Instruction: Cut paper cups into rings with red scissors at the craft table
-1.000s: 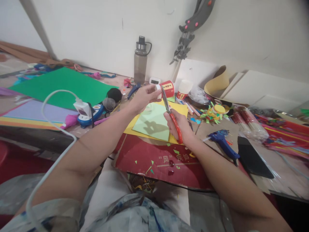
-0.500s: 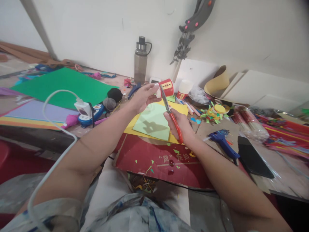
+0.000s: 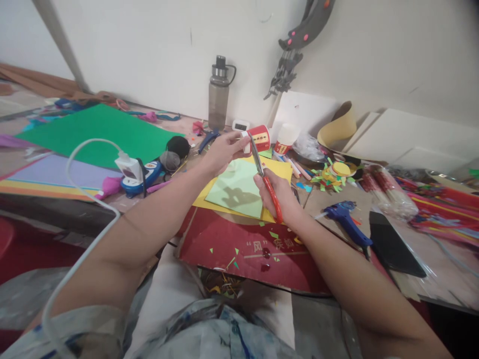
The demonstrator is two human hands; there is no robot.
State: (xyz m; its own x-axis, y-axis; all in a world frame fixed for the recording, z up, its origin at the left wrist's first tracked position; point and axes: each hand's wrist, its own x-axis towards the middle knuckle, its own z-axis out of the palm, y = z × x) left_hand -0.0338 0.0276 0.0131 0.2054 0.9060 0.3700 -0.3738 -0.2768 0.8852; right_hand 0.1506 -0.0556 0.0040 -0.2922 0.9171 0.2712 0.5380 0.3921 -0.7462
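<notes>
A red and white paper cup lies sideways in the air, pinched at its white end by the fingers of my left hand. My right hand is wrapped round the red handles of a pair of scissors. Their metal blades point up and reach the cup close to its white end, near my left fingertips. Whether the blades are cutting into the cup cannot be made out. Below both hands lie a pale green sheet and a yellow sheet, with shadows of the hands on the green one.
A grey bottle stands against the wall. A blue glue gun and a black phone lie at right. On the left are a green sheet and a charger with a white cable. Paper scraps dot the red board.
My left fingers have shifted slightly on the white end of the cup, and the cup has moved a little. The scissors stay against it.
</notes>
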